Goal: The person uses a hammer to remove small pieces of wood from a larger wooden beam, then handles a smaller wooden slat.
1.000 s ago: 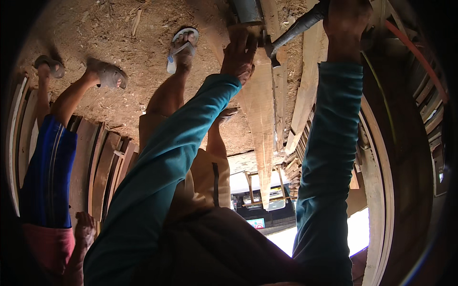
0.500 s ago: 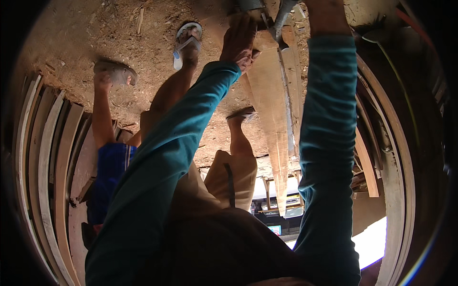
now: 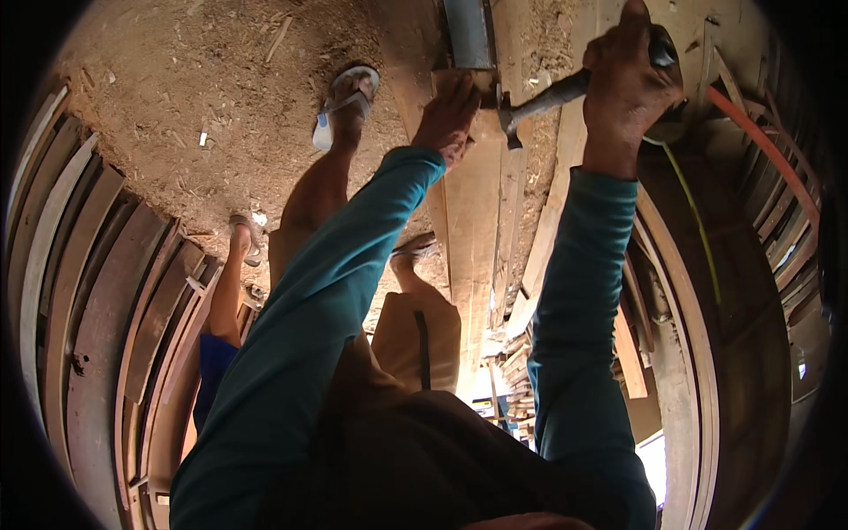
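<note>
The hammer (image 3: 549, 95) extends leftward from the right hand (image 3: 632, 93), closed around its handle; it seems stiff and head-heavy, best held there, near the end. The left hand (image 3: 448, 124) touches a wooden piece (image 3: 484, 80); whether it pinches, one cannot tell.

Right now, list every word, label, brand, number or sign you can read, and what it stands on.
None can be read.
Hammer in the right hand: no legible marking.
Wooden board: no legible marking.
Background beyond the board: too small and blurred to read.
</note>
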`<state>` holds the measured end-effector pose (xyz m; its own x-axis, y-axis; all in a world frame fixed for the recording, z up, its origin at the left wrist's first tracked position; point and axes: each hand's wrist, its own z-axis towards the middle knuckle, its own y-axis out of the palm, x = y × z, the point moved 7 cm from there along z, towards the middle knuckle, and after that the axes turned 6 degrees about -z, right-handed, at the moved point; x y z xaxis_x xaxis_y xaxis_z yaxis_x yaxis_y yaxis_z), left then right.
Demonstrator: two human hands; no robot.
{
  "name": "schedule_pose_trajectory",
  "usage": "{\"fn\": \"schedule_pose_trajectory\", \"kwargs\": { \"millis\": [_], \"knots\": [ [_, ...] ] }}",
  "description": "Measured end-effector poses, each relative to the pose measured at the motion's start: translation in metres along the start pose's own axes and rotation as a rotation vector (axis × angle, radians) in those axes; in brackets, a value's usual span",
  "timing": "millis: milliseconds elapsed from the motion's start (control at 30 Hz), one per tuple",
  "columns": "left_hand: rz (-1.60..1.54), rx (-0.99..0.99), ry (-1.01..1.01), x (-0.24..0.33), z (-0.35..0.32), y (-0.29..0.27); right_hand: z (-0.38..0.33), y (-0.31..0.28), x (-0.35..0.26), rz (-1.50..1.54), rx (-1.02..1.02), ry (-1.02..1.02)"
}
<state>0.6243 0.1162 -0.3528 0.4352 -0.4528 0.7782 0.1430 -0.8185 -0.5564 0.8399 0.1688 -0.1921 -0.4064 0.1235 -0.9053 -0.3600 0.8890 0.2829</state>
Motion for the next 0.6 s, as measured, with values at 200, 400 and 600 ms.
{"fn": "schedule_pose_trajectory", "kwargs": {
  "millis": [200, 400, 600],
  "knots": [
    [0.039, 0.063, 0.051, 0.004, 0.004, -0.005, 0.046, 0.003, -0.012, -0.724, 0.020, -0.259],
    [0.108, -0.082, -0.029, -0.009, 0.010, 0.011, -0.041, -0.018, -0.037, -0.427, 0.197, -0.260],
    [0.066, 0.040, 0.143, -0.004, 0.020, 0.001, -0.084, -0.080, -0.057, -0.714, 0.325, -0.086]
  ]
}}
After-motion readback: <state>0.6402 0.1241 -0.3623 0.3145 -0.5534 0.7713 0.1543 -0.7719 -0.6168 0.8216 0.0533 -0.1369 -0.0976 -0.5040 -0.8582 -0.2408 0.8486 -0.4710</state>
